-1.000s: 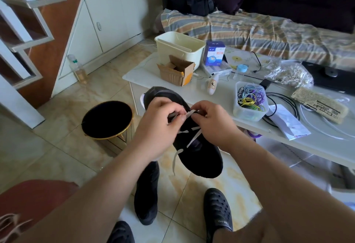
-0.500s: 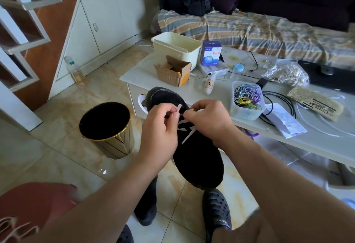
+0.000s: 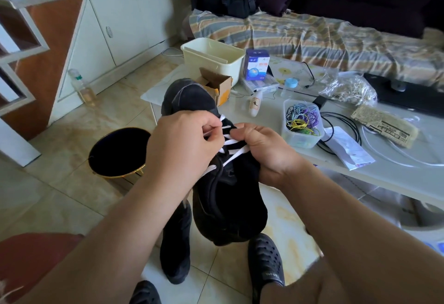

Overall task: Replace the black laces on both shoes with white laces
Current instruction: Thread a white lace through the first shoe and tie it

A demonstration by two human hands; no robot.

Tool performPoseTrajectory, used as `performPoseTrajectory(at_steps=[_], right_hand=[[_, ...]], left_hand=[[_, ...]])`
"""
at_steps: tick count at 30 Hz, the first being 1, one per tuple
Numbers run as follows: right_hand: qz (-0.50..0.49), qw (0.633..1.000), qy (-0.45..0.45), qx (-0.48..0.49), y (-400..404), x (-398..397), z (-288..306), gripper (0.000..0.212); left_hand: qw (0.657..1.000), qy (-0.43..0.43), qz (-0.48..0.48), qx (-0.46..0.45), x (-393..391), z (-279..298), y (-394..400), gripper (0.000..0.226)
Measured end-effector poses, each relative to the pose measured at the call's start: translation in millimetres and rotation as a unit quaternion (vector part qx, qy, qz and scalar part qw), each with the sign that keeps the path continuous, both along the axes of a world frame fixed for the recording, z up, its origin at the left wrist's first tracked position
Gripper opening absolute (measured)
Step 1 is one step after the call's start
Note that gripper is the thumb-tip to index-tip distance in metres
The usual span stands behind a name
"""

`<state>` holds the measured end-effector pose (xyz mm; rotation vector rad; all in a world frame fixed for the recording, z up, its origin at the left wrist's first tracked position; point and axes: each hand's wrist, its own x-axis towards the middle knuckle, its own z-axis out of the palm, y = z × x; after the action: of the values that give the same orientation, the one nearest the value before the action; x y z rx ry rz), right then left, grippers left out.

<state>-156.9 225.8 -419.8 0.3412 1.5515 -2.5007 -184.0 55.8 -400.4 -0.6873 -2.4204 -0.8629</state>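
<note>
A black shoe (image 3: 228, 203) is held up in front of me, toe pointing away, heel toward me. A white lace (image 3: 234, 152) crosses its eyelets in several rows. My left hand (image 3: 180, 145) pinches a strand of the white lace near the upper eyelets. My right hand (image 3: 262, 150) grips the shoe's right side, fingers curled over the lace rows. The second black shoe (image 3: 176, 243) stands on the floor below, partly hidden by the held one; its laces are out of sight.
A black bin with a gold rim (image 3: 120, 152) stands on the tiled floor at left. The white low table (image 3: 396, 171) at right carries a cream tub (image 3: 211, 59), a cardboard box (image 3: 216, 85), a tub of coloured bands (image 3: 301, 123) and cables. My black clogs (image 3: 264, 263) are below.
The shoe has come up closer to me. My left hand has pulled a lace strand out to the left, and more white rows now show across the eyelets.
</note>
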Motion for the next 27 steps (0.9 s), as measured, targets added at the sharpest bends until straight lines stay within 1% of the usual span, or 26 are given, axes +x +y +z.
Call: performPoseTrajectory(at_steps=[3,5,9,11,12,13,14,16,17,19,20,21,22,23,25,27], right_hand=[[0.002,1.000,0.009,-0.007,-1,2,2,0.018],[-0.005,1.000,0.009,0.006,-1,2,2,0.019],[-0.015,0.999,0.018,0.031,-3,4,2,0.027],[-0.030,0.997,0.029,0.061,-5,6,3,0.024],[-0.041,0.993,0.040,0.102,-6,6,3,0.022],[-0.054,0.982,0.055,0.171,-7,7,2,0.020],[-0.065,0.961,0.073,0.257,-7,7,1,0.017],[-0.076,0.902,0.104,0.411,-9,8,-1,0.015],[-0.084,0.876,0.117,0.460,-9,9,-1,0.015],[-0.094,0.836,0.147,0.520,-10,10,-2,0.014],[-0.099,0.823,0.161,0.536,-9,10,-1,0.013],[-0.105,0.817,0.170,0.541,-9,9,-1,0.012],[-0.113,0.823,0.172,0.530,-9,9,0,0.012],[-0.121,0.842,0.170,0.498,-10,8,0,0.018],[-0.136,0.897,0.153,0.392,-12,8,3,0.030],[-0.151,0.935,0.128,0.294,-16,7,5,0.034]], left_hand=[[1.000,-0.007,0.008,-0.022,-2,4,0,0.009],[0.999,-0.018,0.009,-0.026,-5,5,1,0.008],[0.998,-0.034,0.016,-0.051,-6,5,1,0.010],[0.997,-0.044,0.019,-0.059,-6,5,0,0.011],[0.997,-0.048,0.019,-0.063,-6,5,0,0.012],[0.996,-0.054,0.020,-0.069,-6,5,0,0.011],[0.995,-0.059,0.021,-0.073,-6,5,1,0.011],[0.995,-0.065,0.026,-0.072,-6,3,3,0.010],[0.995,-0.062,0.027,-0.067,-5,1,4,0.010],[0.997,-0.045,0.023,-0.051,-6,-1,6,0.010],[0.998,-0.035,0.016,-0.040,-6,-2,6,0.010],[0.999,-0.027,0.009,-0.026,-7,-3,6,0.008],[1.000,-0.027,0.001,-0.011,-7,-4,6,0.007],[0.999,-0.035,-0.004,0.003,-6,-5,6,0.006],[0.998,-0.051,-0.009,0.030,-5,-7,6,0.003],[0.997,-0.048,-0.014,0.066,-3,-8,8,0.011]])
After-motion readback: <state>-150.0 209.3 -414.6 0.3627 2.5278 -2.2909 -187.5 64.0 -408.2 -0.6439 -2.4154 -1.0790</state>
